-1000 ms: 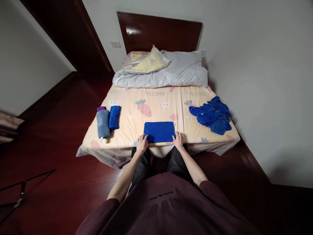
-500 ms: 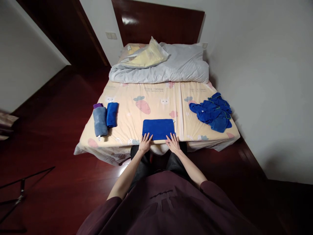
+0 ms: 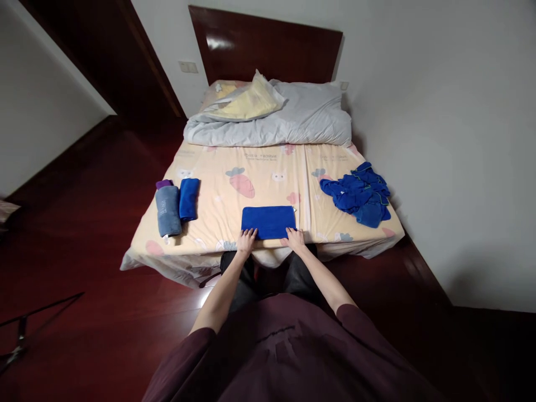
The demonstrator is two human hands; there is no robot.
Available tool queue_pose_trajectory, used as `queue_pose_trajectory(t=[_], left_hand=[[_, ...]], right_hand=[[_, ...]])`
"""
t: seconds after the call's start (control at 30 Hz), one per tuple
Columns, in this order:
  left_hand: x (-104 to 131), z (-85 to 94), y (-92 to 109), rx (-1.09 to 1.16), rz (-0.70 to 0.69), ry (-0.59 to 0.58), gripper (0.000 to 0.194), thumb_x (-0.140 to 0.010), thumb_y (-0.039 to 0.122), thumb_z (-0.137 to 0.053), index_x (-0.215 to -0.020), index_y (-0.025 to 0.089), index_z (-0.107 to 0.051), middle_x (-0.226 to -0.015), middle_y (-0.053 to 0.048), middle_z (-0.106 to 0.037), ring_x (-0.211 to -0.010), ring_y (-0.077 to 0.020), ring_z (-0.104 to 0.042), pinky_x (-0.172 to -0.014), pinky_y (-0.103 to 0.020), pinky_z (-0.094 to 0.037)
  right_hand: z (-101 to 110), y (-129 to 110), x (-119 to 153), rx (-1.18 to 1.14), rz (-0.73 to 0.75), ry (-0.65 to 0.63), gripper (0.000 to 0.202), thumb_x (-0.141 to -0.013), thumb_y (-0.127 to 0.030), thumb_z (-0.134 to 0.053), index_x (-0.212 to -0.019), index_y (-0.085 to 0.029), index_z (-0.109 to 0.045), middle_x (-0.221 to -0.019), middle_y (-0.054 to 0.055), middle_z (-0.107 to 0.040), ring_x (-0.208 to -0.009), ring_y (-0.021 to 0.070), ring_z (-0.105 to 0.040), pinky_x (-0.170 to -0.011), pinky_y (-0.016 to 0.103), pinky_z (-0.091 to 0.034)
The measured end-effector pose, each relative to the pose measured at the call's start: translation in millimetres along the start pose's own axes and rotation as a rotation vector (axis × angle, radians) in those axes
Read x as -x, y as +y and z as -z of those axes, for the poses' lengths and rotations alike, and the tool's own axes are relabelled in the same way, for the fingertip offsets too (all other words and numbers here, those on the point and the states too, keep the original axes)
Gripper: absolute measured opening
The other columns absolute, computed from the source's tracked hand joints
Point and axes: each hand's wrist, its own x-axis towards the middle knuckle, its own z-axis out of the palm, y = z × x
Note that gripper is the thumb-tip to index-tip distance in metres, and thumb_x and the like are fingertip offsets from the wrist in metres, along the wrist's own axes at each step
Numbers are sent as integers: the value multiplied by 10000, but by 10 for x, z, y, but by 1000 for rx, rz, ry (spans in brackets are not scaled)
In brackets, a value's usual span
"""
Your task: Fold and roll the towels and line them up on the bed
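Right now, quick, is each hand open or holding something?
Left hand: on the near edge of the flat blue towel; grip can't be told.
Right hand: on the same edge; grip can't be told.

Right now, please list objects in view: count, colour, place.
Bed: 1, cream sheet, centre
Flat cloth: 1, blue, bed's front
Cloth bundles: 3, purple, slate, blue, bed's left
Crumpled cloths: count unclear, blue, bed's right
Bedding: count unclear, grey, yellow, bed's head
Headboard: 1, brown, back
Wall plates: 2, pale, beside headboard
Door: 1, dark, back left
Stand: 1, black, lower left
Shirt: 1, maroon, bottom
Trousers: 1, black, below bed
Left hand, right hand: 2, bare, on flat cloth
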Motion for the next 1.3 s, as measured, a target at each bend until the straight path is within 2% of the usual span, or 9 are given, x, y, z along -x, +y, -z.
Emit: queue_pose_trajectory(t=[0.17,0.33,0.47,0.53,0.63,0.83,1.03,1.17,1.3], left_hand=[[60,51,0,17,-3,5,585,-922,117,-491,-1496,217,-548,-1515,-166,-547,-1404,-344,-501,-1201,-524,-303],[191,88,-11,42,-20,0,564,-916,79,-456,-1439,233,-600,-1478,-148,-587,-1364,-313,-543,-1178,-489,-333],[290,151,-57,66,-19,-36,537,-865,63,-509,-1364,195,-654,-1335,-175,-677,-1272,-317,-604,-1147,-467,-365],[306,193,-103,77,-8,-44,512,-854,78,-527,-1327,204,-678,-1229,-162,-721,-1234,-305,-623,-1137,-448,-379],[293,235,-201,147,58,-52,486,-863,148,-554,-1323,244,-679,-1220,-121,-724,-1238,-280,-620,-1132,-416,-398],[308,142,-413,406,172,29,492,-824,184,-587,-1305,236,-676,-1305,-69,-699,-1275,-229,-608,-1133,-335,-430],[414,20,-525,648,210,155,522,-755,108,-518,-1242,185,-690,-1295,-69,-715,-1245,-207,-643,-1115,-339,-477],[416,2,-567,742,261,183,456,-790,144,-494,-1195,164,-703,-1264,-88,-728,-1207,-201,-666,-1095,-339,-499],[376,-48,-601,758,304,194,386,-803,233,-553,-1140,158,-727,-1197,-95,-750,-1151,-231,-685,-1058,-358,-524]], right_hand=[[45,-34,-43,44,33,-30,418,-992,-138,-440,-1364,-152,-629,-1246,220,-697,-1073,304,-681,-1138,509,-305],[72,41,30,55,92,-48,301,-994,-205,-503,-1188,-187,-731,-1118,172,-744,-1115,299,-647,-1150,464,-297],[111,193,144,0,85,-27,325,-992,-266,-540,-1245,-187,-728,-1150,174,-720,-1196,304,-610,-1122,424,-347],[117,285,173,-62,52,-14,341,-993,-305,-563,-1277,-200,-720,-1207,172,-691,-1191,293,-619,-1111,408,-374],[92,430,176,-174,30,9,325,-975,-345,-626,-1266,-237,-724,-1236,135,-681,-1188,255,-632,-1105,376,-405],[-86,642,159,-488,30,81,376,-840,-137,-654,-1181,-264,-744,-1213,47,-740,-1171,212,-658,-1078,376,-471],[-271,668,80,-869,7,130,462,-684,-78,-565,-1091,-171,-763,-1134,96,-773,-1075,218,-715,-1010,377,-534],[-353,678,13,-975,-83,163,406,-670,-111,-585,-1031,-163,-764,-1127,109,-775,-1073,231,-721,-1005,397,-546],[-425,734,-33,-1026,-132,138,282,-748,-285,-691,-990,-152,-750,-1078,108,-781,-1009,227,-725,-945,363,-565]])
